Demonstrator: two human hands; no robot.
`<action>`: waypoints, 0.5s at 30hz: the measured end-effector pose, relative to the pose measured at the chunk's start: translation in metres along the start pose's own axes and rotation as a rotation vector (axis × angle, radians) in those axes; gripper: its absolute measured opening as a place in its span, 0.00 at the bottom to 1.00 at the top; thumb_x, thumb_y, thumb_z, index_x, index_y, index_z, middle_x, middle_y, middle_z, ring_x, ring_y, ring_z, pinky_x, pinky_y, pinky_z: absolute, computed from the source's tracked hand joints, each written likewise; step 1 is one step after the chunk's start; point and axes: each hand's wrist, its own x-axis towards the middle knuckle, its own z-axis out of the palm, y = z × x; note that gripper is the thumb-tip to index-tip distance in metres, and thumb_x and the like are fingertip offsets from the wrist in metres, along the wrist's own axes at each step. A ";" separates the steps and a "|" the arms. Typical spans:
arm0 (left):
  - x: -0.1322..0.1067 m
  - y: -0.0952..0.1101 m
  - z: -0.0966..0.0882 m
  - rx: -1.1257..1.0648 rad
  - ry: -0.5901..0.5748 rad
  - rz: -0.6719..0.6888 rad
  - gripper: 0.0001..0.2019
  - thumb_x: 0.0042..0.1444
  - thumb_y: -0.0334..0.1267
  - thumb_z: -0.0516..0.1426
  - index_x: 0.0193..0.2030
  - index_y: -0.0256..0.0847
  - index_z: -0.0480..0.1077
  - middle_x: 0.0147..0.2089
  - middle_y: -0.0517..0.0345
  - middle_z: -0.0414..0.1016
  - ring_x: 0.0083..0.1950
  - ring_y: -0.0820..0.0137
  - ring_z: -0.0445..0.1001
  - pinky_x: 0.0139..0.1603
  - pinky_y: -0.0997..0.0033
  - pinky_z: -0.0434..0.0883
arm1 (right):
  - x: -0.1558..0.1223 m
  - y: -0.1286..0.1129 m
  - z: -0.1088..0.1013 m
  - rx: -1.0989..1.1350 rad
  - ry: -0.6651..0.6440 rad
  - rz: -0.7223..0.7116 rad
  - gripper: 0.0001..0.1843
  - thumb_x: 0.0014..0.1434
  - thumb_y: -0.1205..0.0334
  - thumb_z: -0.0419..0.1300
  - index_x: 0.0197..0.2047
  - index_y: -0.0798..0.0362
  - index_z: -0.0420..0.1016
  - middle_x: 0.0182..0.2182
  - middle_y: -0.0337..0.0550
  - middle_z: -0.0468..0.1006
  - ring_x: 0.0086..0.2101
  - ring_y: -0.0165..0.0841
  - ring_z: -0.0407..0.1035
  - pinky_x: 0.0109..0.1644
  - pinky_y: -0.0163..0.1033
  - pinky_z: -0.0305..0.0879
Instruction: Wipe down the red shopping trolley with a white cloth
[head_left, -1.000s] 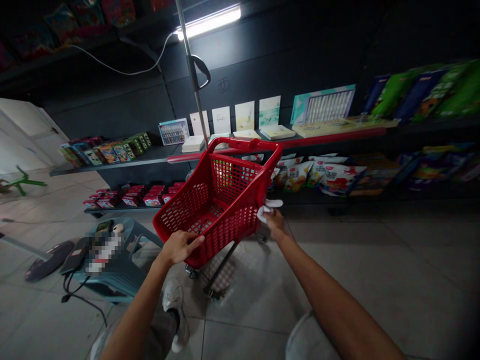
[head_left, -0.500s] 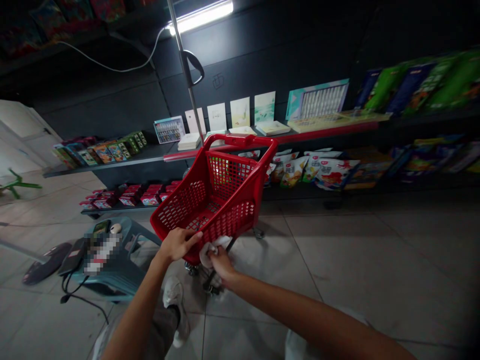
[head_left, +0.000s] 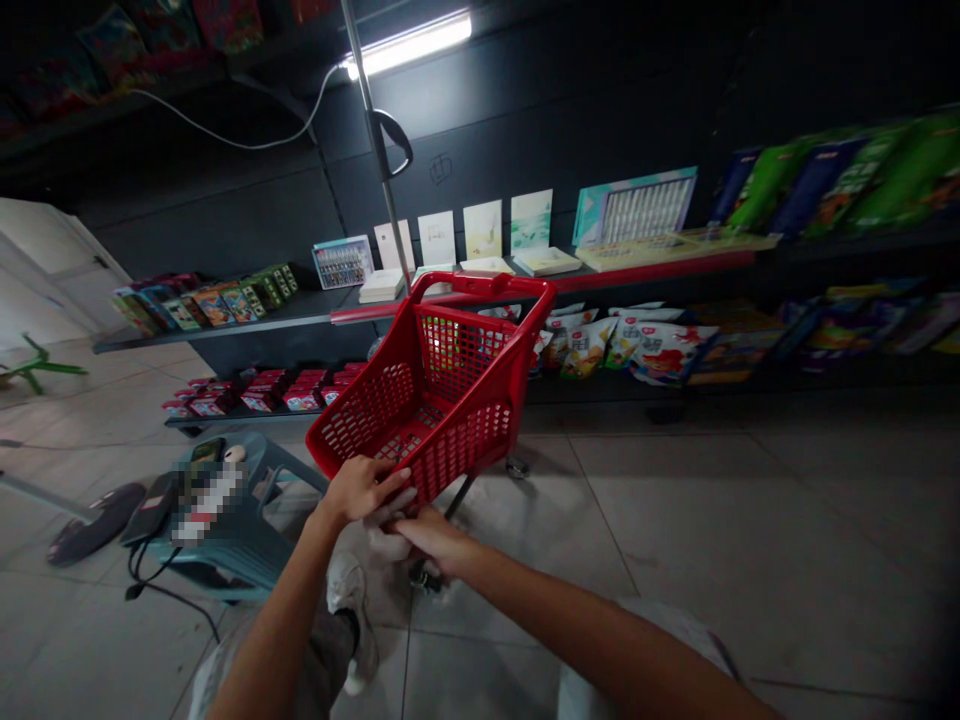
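Note:
A red plastic shopping cart (head_left: pixel 465 440) stands tilted in my view, its handle toward the shelves and its lattice basket showing nothing inside but its own floor. My left hand (head_left: pixel 364 490) rests over the near rim of the basket, fingers wrapped on the edge. Below it, my right hand (head_left: pixel 427 532) presses a whitish cloth (head_left: pixel 388 535) against the front end of the cart. The cloth is bunched and partly hidden by my fingers. A caster wheel (head_left: pixel 425 575) shows beneath my right hand.
A grey-blue stool (head_left: pixel 259 500) at the left carries small devices and cables. Shelves (head_left: pixel 292 312) behind the cart hold books, boxes and snack bags. A metal pole (head_left: pixel 375 140) rises behind the cart. My white shoe (head_left: pixel 349 590) is below my left hand.
My right hand has moved the cloth left along the front of the cart, closer under my left hand. The left hand keeps its place on the rim.

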 end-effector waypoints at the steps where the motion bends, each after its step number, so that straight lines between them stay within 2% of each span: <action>1: 0.000 -0.001 0.000 0.003 0.000 -0.001 0.30 0.69 0.62 0.44 0.27 0.42 0.67 0.25 0.59 0.69 0.28 0.71 0.66 0.33 0.69 0.54 | 0.004 -0.007 -0.010 -0.060 0.019 0.004 0.09 0.47 0.64 0.66 0.35 0.53 0.80 0.30 0.41 0.81 0.32 0.34 0.74 0.31 0.35 0.65; 4: -0.002 -0.006 -0.001 0.005 -0.001 -0.017 0.29 0.68 0.62 0.45 0.27 0.42 0.68 0.26 0.59 0.70 0.28 0.71 0.67 0.33 0.69 0.54 | 0.016 -0.032 -0.046 -0.181 0.114 -0.060 0.08 0.47 0.64 0.67 0.34 0.55 0.81 0.28 0.41 0.81 0.29 0.32 0.73 0.30 0.33 0.64; 7: -0.002 -0.008 -0.002 0.006 0.004 -0.029 0.29 0.68 0.62 0.46 0.27 0.42 0.67 0.25 0.59 0.69 0.28 0.72 0.65 0.33 0.69 0.54 | 0.024 -0.062 -0.084 -0.109 0.272 -0.105 0.13 0.46 0.61 0.70 0.36 0.57 0.81 0.29 0.43 0.82 0.29 0.34 0.75 0.30 0.34 0.66; 9: -0.002 -0.008 -0.003 0.010 0.010 -0.032 0.28 0.68 0.61 0.47 0.26 0.41 0.66 0.24 0.60 0.67 0.27 0.72 0.64 0.32 0.69 0.53 | 0.029 -0.082 -0.109 -0.023 0.418 -0.166 0.15 0.45 0.60 0.71 0.37 0.58 0.80 0.30 0.44 0.82 0.28 0.35 0.76 0.30 0.35 0.68; 12: -0.002 -0.008 -0.002 0.005 0.011 -0.033 0.28 0.67 0.60 0.48 0.25 0.41 0.64 0.24 0.60 0.66 0.26 0.73 0.63 0.32 0.69 0.53 | 0.036 -0.107 -0.145 0.069 0.650 -0.345 0.16 0.44 0.61 0.70 0.37 0.58 0.78 0.31 0.45 0.82 0.29 0.34 0.76 0.31 0.35 0.69; 15: -0.002 -0.007 -0.002 0.007 0.011 -0.033 0.28 0.67 0.60 0.48 0.25 0.41 0.64 0.24 0.60 0.67 0.27 0.72 0.64 0.33 0.70 0.53 | 0.044 -0.128 -0.182 0.167 0.929 -0.522 0.19 0.47 0.58 0.67 0.42 0.57 0.77 0.38 0.48 0.83 0.32 0.34 0.76 0.34 0.35 0.71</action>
